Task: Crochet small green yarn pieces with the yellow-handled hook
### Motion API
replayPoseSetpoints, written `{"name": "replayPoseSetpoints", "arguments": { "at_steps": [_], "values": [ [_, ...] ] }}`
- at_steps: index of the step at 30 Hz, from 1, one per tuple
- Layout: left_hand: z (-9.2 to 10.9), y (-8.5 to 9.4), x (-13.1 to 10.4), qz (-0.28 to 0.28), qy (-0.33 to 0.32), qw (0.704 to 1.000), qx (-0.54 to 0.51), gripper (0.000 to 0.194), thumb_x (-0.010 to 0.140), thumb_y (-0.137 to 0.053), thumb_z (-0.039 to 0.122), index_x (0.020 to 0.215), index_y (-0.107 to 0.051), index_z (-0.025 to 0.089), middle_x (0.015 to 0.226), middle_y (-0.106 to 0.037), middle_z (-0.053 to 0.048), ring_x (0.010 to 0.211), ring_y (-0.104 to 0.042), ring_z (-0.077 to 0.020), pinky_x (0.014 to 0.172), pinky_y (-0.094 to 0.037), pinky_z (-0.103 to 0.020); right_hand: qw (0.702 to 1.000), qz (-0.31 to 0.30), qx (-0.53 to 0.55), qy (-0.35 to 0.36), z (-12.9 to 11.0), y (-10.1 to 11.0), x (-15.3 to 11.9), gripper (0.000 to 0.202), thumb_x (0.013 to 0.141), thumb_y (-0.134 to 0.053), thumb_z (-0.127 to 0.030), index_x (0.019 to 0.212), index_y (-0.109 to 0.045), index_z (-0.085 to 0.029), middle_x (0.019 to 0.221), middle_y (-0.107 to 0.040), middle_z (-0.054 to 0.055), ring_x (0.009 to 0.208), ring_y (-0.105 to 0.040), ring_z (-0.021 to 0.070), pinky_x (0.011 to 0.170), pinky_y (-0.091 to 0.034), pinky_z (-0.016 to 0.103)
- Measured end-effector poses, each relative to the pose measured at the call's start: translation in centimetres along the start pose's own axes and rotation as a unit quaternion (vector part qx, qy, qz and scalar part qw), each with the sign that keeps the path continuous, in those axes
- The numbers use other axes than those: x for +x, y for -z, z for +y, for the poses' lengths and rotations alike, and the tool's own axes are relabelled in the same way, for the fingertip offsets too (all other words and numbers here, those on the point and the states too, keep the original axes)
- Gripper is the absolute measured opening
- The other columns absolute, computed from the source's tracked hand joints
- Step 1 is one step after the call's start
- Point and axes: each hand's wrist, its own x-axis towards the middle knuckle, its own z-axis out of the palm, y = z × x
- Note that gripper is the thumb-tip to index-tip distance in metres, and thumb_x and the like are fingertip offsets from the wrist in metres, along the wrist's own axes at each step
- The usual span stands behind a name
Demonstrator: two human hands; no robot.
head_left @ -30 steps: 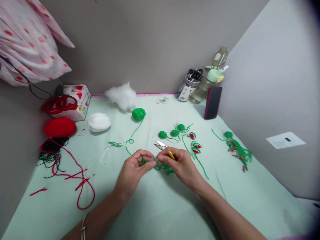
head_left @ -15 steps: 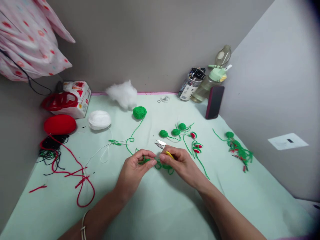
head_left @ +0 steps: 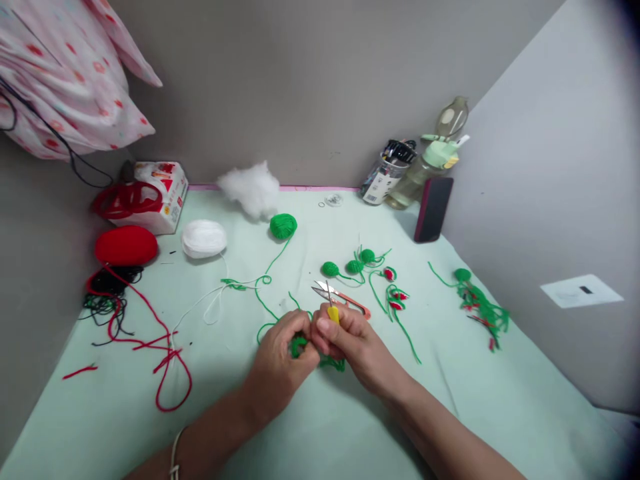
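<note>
My left hand is curled around a piece of green yarn work, part of which shows between thumb and fingers. Pinched in my right hand is a crochet hook with a yellow handle, its metal shaft pointing up. Both hands meet at the fingertips. Loose green loops hang below them. Thread snips with orange handles lie on the table just behind my right hand. A strand runs from the green yarn ball towards my left hand.
Small green crocheted balls and red-and-green pieces lie beyond my right hand. White yarn, red yarn and black cord are at left. Stuffing, a pen holder, a bottle and a phone stand behind.
My hands have come together, and my left fingers have curled in around the green work. The hook has swung more upright, and the snips behind it show more. The view has shifted slightly.
</note>
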Motion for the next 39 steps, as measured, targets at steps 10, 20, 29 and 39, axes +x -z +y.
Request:
{"name": "replayPoseSetpoints", "arguments": {
  "at_steps": [10, 20, 29, 39],
  "values": [
    [-1.3, 1.1, 0.4, -0.059, -0.003, 0.997, -0.050, 0.017, 0.077, -0.049, 0.015, 0.081, -0.064, 0.023, 0.081, -0.064, -0.001, 0.081, -0.058, -0.0222, 0.080, -0.042, -0.035, 0.997, 0.002, 0.044, -0.061, -1.1, 1.1, 0.1, 0.045, 0.098, -0.067, -0.054, 0.071, -0.060, -0.018, 0.050, -0.035, -0.011, 0.046, -0.018, 0.0066, 0.050, -0.017, 0.027],
    [-0.8, 1.3, 0.7, -0.059, 0.063, 0.983, -0.160, 0.014, 0.083, -0.075, 0.032, 0.082, -0.072, 0.019, 0.075, -0.065, -0.001, 0.071, -0.055, -0.0166, 0.071, -0.044, -0.029, 0.997, 0.060, 0.033, -0.036, -0.8, 1.0, 0.5, 0.045, 0.094, -0.070, -0.056, 0.072, -0.063, -0.018, 0.049, -0.034, -0.010, 0.046, -0.020, 0.0069, 0.050, -0.018, 0.026],
    [-1.4, 2.8, 1.9, 0.132, 0.107, 0.955, -0.243, 0.026, 0.080, -0.083, 0.042, 0.088, -0.069, 0.021, 0.070, -0.058, 0.006, 0.056, -0.045, -0.0076, 0.053, -0.034, -0.019, 0.931, -0.132, -0.338, 0.039, -5.2, 3.1, -2.1, 0.041, 0.107, -0.051, -0.054, 0.105, -0.075, -0.022, 0.100, -0.073, 0.005, 0.084, -0.064, 0.0167, 0.081, -0.050, 0.030],
    [-1.4, 1.9, 1.7, 0.117, 0.129, 0.950, -0.260, 0.030, 0.071, -0.091, 0.035, 0.090, -0.076, 0.018, 0.068, -0.068, 0.002, 0.063, -0.062, -0.0122, 0.067, -0.050, -0.024, 0.734, 0.159, -0.657, 0.064, 0.5, 5.0, 1.2, 0.020, 0.103, -0.051, -0.018, 0.101, -0.071, -0.019, 0.100, -0.070, 0.013, 0.092, -0.065, 0.0279, 0.078, -0.050, 0.037]
  ]
}}
